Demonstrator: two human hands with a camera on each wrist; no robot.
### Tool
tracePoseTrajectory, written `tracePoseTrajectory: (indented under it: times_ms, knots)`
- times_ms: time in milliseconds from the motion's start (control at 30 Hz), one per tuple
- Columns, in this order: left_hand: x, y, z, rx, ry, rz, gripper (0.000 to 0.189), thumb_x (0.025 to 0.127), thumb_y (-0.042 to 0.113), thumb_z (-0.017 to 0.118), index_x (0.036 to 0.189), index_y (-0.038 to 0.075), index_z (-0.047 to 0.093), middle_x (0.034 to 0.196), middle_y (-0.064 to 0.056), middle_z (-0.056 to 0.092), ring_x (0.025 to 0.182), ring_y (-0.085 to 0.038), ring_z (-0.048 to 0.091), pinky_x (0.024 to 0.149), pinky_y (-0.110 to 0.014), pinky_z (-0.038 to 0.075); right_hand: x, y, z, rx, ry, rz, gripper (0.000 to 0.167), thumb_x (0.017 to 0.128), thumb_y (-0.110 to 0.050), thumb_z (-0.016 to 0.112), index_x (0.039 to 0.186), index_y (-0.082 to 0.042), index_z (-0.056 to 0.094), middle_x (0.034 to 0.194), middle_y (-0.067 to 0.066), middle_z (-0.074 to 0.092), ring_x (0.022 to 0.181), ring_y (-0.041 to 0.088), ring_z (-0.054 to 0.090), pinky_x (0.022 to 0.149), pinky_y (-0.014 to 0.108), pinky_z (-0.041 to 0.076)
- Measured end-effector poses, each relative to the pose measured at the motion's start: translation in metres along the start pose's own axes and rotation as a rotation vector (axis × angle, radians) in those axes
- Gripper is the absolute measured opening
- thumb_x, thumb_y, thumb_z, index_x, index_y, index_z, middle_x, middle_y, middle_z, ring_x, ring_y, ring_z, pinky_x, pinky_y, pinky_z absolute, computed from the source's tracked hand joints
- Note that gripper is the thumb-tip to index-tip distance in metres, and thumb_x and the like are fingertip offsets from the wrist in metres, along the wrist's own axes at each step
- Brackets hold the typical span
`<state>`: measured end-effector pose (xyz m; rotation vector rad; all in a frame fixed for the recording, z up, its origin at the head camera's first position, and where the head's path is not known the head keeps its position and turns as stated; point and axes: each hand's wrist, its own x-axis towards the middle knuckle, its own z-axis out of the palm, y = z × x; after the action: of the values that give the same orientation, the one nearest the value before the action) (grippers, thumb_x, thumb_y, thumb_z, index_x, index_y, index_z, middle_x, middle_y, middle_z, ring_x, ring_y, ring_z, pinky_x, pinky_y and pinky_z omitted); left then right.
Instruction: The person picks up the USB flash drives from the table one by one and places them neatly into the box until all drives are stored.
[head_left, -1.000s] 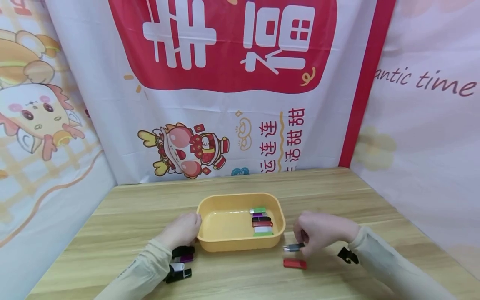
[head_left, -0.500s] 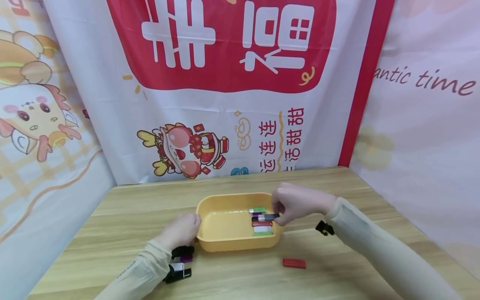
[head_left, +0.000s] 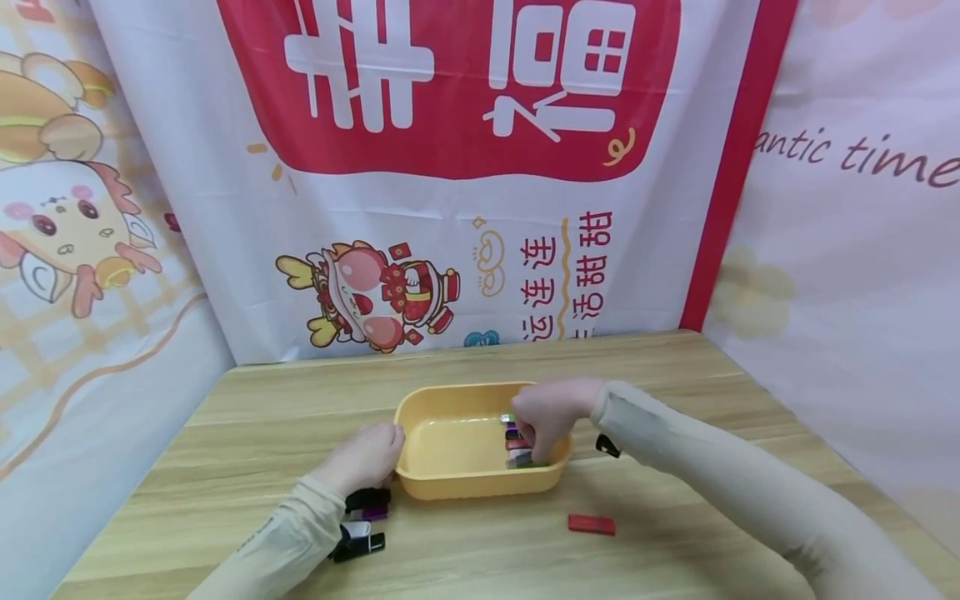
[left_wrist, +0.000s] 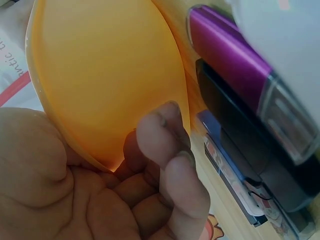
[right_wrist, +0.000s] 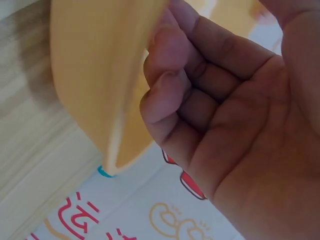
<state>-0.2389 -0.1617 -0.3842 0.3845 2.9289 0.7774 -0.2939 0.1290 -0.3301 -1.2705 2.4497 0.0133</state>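
A yellow plastic basin stands mid-table. My left hand holds its left rim, with thumb and fingers about the wall in the left wrist view. Inside the basin's right end, my right hand pinches a grey USB flash drive, low over a row of flash drives in several colours. My fingers cover part of that row. The right wrist view shows curled fingers past the rim, but the drive is hidden there. A red flash drive lies on the table in front of the basin.
Beside my left wrist lie several more drives, among them a purple one with a clear cap and a black one. Printed cloth hangs behind the wooden table and along both sides.
My right hand has carried the grey flash drive from the table over the basin's right rim and down inside, toward the near end of the row. The left hand stays on the rim.
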Motion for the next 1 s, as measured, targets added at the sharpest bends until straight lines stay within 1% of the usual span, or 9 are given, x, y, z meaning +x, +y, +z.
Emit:
tracePoseTrajectory:
  times_ms: [133,267,433,567,667,767,867,933,1000]
  knots:
    - [0.000,0.001,0.000,0.002,-0.003,-0.011,0.044,0.107,0.020,0.027,0.075,0.008,0.055,0.052,-0.003,0.056,0.042,-0.015,0.053,0.047,-0.029,0.045,0.004,-0.002,0.005,-0.014,-0.042,0.024,0.024,0.077,-0.010,0.075,0.058,-0.016,0.062,0.053,-0.011,0.053,0.047,0.002,0.045,0.042,0.020,0.033]
    - [0.000,0.001,0.000,0.005,-0.005,-0.010,0.044,0.107,0.020,0.027,0.074,0.007,0.055,0.051,-0.002,0.056,0.042,-0.015,0.053,0.047,-0.029,0.045,0.006,-0.004,0.010,-0.026,-0.055,0.042,0.025,0.079,-0.011,0.076,0.059,-0.016,0.062,0.057,-0.010,0.054,0.049,0.004,0.046,0.044,0.021,0.033]
    - [0.000,0.001,-0.001,0.007,-0.002,-0.010,0.044,0.106,0.019,0.027,0.073,0.008,0.054,0.050,-0.002,0.056,0.042,-0.015,0.053,0.047,-0.029,0.045,0.007,-0.004,0.015,-0.068,-0.050,0.058,0.027,0.080,-0.012,0.077,0.058,-0.016,0.061,0.056,-0.010,0.053,0.049,0.004,0.045,0.044,0.022,0.033]
    - [0.001,0.000,-0.001,0.005,-0.007,-0.020,0.045,0.107,0.021,0.027,0.073,0.008,0.054,0.051,-0.002,0.056,0.042,-0.015,0.053,0.048,-0.029,0.045,0.008,-0.003,0.019,-0.092,-0.050,0.061,0.026,0.081,-0.008,0.076,0.061,-0.017,0.061,0.059,-0.009,0.053,0.052,0.005,0.046,0.046,0.022,0.035]
    - [0.002,0.000,0.000,0.002,-0.003,-0.010,0.044,0.107,0.020,0.028,0.074,0.008,0.054,0.051,-0.002,0.056,0.042,-0.014,0.053,0.048,-0.028,0.045,0.008,-0.002,0.023,-0.115,-0.043,0.049,0.029,0.081,-0.005,0.074,0.060,-0.017,0.058,0.056,-0.009,0.049,0.050,0.005,0.043,0.044,0.023,0.032]
    - [0.002,0.000,0.000,-0.001,0.005,0.000,0.042,0.106,0.018,0.029,0.075,0.007,0.054,0.052,-0.002,0.056,0.042,-0.014,0.053,0.047,-0.028,0.046,0.009,-0.003,0.025,-0.140,-0.026,0.030,0.034,0.080,-0.002,0.071,0.055,-0.016,0.054,0.052,-0.009,0.042,0.047,0.004,0.036,0.043,0.023,0.026]
    - [0.002,0.000,0.000,-0.005,0.003,-0.006,0.042,0.106,0.018,0.029,0.075,0.007,0.054,0.052,-0.002,0.056,0.042,-0.014,0.053,0.047,-0.028,0.045,0.009,-0.003,0.025,-0.167,-0.007,0.009,0.036,0.079,-0.002,0.069,0.053,-0.016,0.050,0.049,-0.010,0.037,0.045,0.003,0.031,0.042,0.023,0.023]
    - [0.002,-0.001,-0.001,-0.005,-0.003,-0.015,0.043,0.106,0.019,0.028,0.075,0.007,0.055,0.052,-0.003,0.056,0.042,-0.015,0.053,0.047,-0.029,0.045,0.009,-0.004,0.025,-0.175,0.004,0.002,0.035,0.079,-0.003,0.070,0.052,-0.016,0.050,0.049,-0.010,0.038,0.046,0.003,0.031,0.042,0.023,0.023]
    - [0.003,-0.001,-0.001,-0.003,-0.007,-0.019,0.043,0.106,0.020,0.028,0.075,0.007,0.055,0.052,-0.003,0.056,0.042,-0.015,0.053,0.047,-0.029,0.045,0.009,-0.003,0.024,-0.154,0.010,0.007,0.033,0.080,-0.006,0.072,0.054,-0.017,0.054,0.050,-0.011,0.042,0.047,0.003,0.036,0.042,0.023,0.027]
